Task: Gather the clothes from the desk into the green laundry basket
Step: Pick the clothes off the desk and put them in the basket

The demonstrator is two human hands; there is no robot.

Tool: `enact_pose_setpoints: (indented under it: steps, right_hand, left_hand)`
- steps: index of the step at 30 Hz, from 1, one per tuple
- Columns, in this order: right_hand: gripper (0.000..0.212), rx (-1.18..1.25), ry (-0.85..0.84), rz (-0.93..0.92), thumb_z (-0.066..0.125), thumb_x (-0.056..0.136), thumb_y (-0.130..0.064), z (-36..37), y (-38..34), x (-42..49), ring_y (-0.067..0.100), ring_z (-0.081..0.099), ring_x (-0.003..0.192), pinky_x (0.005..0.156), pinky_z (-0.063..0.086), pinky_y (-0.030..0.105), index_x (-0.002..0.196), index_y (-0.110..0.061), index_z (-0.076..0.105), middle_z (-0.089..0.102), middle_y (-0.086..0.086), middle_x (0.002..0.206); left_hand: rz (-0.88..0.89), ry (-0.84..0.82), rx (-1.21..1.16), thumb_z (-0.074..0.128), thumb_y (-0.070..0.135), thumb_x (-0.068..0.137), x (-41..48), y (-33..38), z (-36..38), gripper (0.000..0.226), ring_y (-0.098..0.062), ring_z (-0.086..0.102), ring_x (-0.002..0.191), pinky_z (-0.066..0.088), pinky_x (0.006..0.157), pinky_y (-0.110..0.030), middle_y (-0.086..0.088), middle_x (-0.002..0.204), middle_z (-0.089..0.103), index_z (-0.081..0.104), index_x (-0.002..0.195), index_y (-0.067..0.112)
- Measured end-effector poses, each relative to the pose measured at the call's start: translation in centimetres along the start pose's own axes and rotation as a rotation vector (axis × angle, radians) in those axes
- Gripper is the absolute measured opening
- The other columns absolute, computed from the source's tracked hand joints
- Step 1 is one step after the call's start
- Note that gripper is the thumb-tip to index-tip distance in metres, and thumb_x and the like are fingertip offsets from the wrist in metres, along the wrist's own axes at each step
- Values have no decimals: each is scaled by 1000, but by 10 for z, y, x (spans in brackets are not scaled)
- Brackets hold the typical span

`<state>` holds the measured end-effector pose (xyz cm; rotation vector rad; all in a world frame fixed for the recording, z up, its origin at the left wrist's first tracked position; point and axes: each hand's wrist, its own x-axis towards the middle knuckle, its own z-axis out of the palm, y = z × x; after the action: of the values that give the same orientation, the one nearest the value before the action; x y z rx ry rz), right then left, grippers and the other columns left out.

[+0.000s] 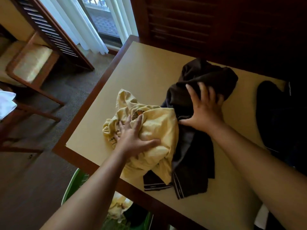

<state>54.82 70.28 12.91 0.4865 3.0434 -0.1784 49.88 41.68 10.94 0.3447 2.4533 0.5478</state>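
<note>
A crumpled pale yellow shirt (157, 130) with a printed design lies on the tan desk (149, 68). My left hand (134, 138) presses on it, fingers spread and digging into the cloth. Beside it a dark brown garment (196, 156) with striped hems stretches toward the desk's near edge. My right hand (204, 108) rests on its bunched upper part, fingers apart. A black garment (274, 117) lies at the right end of the desk. The green laundry basket (74, 183) stands on the floor below the desk's near edge, with yellow cloth (119, 206) inside.
Wooden chairs with cream cushions (33, 60) stand on the carpet to the left. White cloth (6, 103) lies at the far left. A dark louvred wooden panel (216, 22) backs the desk. White curtains (79, 22) hang at the window.
</note>
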Motion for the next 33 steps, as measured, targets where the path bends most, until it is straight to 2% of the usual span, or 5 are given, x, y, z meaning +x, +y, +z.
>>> enact_pose_setpoints:
  steps: [4,10,18,27,33]
  right_hand:
    - [140,-80,-445,28,66,49,-93,15,-1,26,43,-29,148,106,-4,84,156,-46,-11,-37,2,162]
    - [113,-27,-388,18,68,59,-85,26,-24,-3,43,18,145,116,27,62,154,-44,22,7,6,164]
    - [74,-18,-232,-141,75,79,-45,32,-84,-74,34,55,108,86,53,41,146,-34,44,53,5,129]
    - [44,506,-298,-158,74,76,-45,37,-196,-188,19,63,93,82,54,37,116,-35,60,64,-6,104]
    - [41,593,-355,-256,78,74,-38,51,-265,-254,18,64,95,85,54,38,112,-36,62,66,-8,104]
  left_hand:
    - [-32,14,82,78,75,65,1,-9,-5,114,-34,1,158,14,120,-72,8,169,6,10,156,59]
    - [-26,198,-60,76,13,80,-27,-36,-12,86,-23,52,130,44,109,-34,14,147,46,42,152,46]
    - [-75,246,-242,62,-2,78,-102,-82,-15,85,-22,52,126,43,105,-32,2,137,54,45,154,32]
    - [-203,347,-569,55,2,78,-221,-172,12,67,-18,65,101,58,90,-42,2,110,68,56,132,41]
    - [-428,623,-724,58,2,86,-287,-235,34,28,-23,63,86,42,72,-31,3,89,66,59,107,21]
